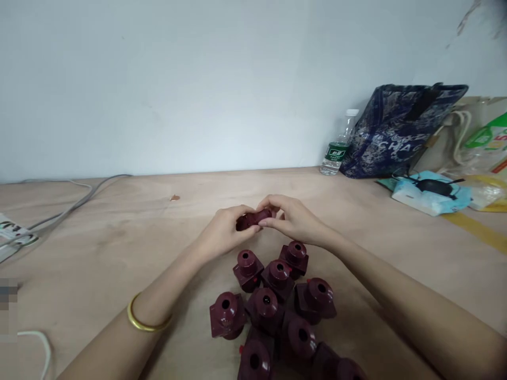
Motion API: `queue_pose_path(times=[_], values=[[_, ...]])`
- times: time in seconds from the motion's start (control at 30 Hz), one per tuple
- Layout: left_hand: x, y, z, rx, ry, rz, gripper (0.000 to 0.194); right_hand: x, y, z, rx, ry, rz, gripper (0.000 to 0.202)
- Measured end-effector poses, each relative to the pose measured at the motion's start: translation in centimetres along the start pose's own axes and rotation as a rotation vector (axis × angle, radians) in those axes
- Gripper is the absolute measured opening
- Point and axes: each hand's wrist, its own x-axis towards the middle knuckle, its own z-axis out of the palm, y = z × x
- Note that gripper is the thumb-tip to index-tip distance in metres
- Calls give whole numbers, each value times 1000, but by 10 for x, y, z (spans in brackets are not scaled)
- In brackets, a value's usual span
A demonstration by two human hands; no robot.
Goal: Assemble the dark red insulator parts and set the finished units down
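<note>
A dark maroon part [255, 217] lies sideways between my two hands, above the middle of the table. My left hand [227, 229] grips its left end, fingers behind and thumb in front. At the right end, my right hand [287, 217] holds the same part between thumb and fingers. Just nearer to me stand several maroon pieces [266, 306] with square flanges and round tops with a hole. Small red bits show beside some of them. A gold bangle circles my left wrist.
Along the wall at the right are a water bottle [336, 150], a dark patterned bag [392, 132] and a blue packet [430, 195] with a black item on top. Grey cables [81, 200] and a power strip [13, 232] lie on the wooden table [119, 253] at the left.
</note>
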Motion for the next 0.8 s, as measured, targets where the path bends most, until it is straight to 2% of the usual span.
queue_pose_path(times=[0.07,0.1,0.17,0.27,0.33,0.37,0.43,0.5,0.57,0.7,0.8], values=[[0,-4,-4,-274,-131,-79,31,0,-2,-4,54,-46,-125,17],[1,-6,-6,-372,-176,-111,33,0,-2,-5,97,-69,-144,19],[0,-9,-6,-446,-189,-152,35,0,0,-7,170,-91,-94,19],[-1,-9,0,-352,-59,-142,35,-1,5,-6,198,-120,124,30],[-2,-7,4,-235,26,-93,37,-2,7,-6,125,-141,210,29],[-2,-6,6,-205,42,-81,35,-2,6,-6,72,-145,187,24],[-1,-4,8,-268,19,-108,31,-1,3,-9,-14,-125,46,15],[1,-3,6,-434,-28,-162,31,-1,-3,-13,-38,-86,-98,20],[3,-4,4,-547,-66,-175,31,-1,-9,-17,-30,-78,-155,25],[3,-7,1,-492,-95,-158,30,-1,-10,-19,21,-118,-104,26],[2,-5,3,-250,51,-84,32,-2,-5,-14,21,-122,57,31]])
